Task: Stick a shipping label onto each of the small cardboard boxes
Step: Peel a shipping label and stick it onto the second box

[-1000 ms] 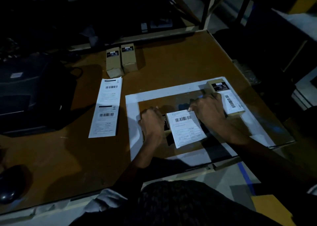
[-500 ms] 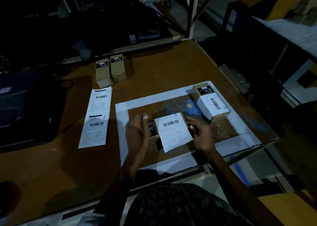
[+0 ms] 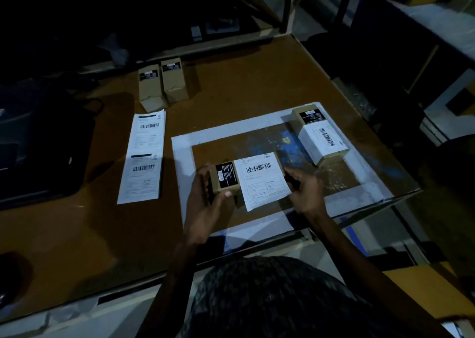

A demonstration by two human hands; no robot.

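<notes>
Half a second ago we saw the left hand (image 3: pixel 205 201) hovering loose beside the box and the right hand (image 3: pixel 304 187) just off the label's edge; now both have closed in on the small cardboard box (image 3: pixel 226 177). The left hand grips its left end, thumb curled over the near face and fingers wrapped round the far side. The right hand sits at the box's right end with its fingers bent against it, though the label hides whether they actually grip the box, so we cannot tell. The box looks raised and tilted toward us compared with before, but we cannot be sure it has left the table (image 3: pixel 244 75). It is tan, with a black printed panel on the left part of its top, and the white shipping label (image 3: pixel 262 181) covers the right part, barcode toward 12 o'clock, its near edge overhanging the box toward 6 o'clock. The box sits inside the white taped frame (image 3: pixel 180 157) at the table's near centre. At 2 o'clock from it lies the labelled box (image 3: pixel 318 137), on the frame's corner. At 9 o'clock a strip of two spare labels (image 3: pixel 144 157) lies flat, and at 11 o'clock two unlabelled boxes (image 3: pixel 164 83) stand side by side.
</notes>
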